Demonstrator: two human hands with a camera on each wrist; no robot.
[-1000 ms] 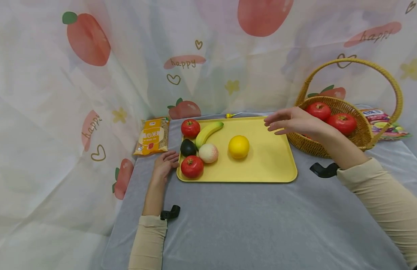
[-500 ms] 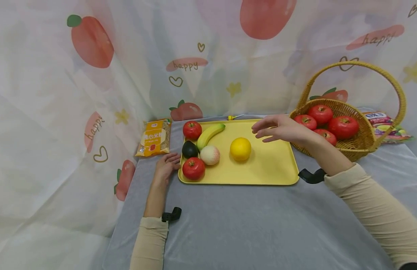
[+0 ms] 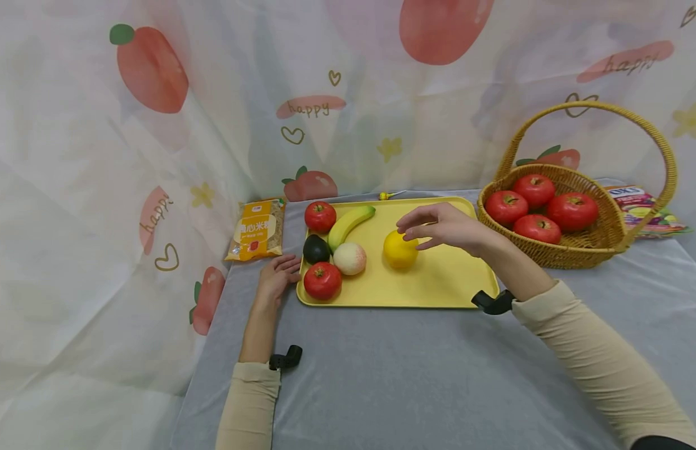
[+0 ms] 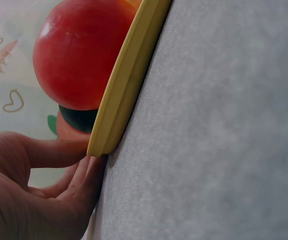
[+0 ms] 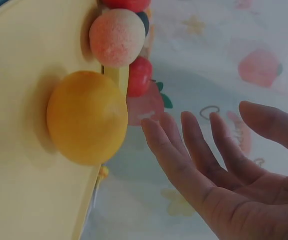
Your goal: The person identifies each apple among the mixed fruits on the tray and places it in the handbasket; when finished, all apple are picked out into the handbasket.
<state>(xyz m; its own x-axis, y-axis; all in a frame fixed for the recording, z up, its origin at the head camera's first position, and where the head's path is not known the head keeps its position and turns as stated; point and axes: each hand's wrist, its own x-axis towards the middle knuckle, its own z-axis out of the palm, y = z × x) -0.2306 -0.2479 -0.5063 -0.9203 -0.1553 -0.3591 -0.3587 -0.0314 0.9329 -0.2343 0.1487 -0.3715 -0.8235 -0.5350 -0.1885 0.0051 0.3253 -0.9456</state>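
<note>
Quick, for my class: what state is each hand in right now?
Left hand: touching the tray; whether gripping cannot be told.
Right hand: open, empty, near the yellow fruit.

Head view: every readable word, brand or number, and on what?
"happy": three times on the backdrop.
"心米": on the orange packet; its other print is too unclear to read.
Colourful packet beside the basket: lettering too blurred to read.
No numbers readable.

Orange packet [image 3: 256, 230] on grey cloth [image 3: 381, 375] at left; colourful bag [image 3: 636, 206] at far right; behind, pale curtain [image 3: 454, 137] printed with fruit, hearts, "happy".
</note>
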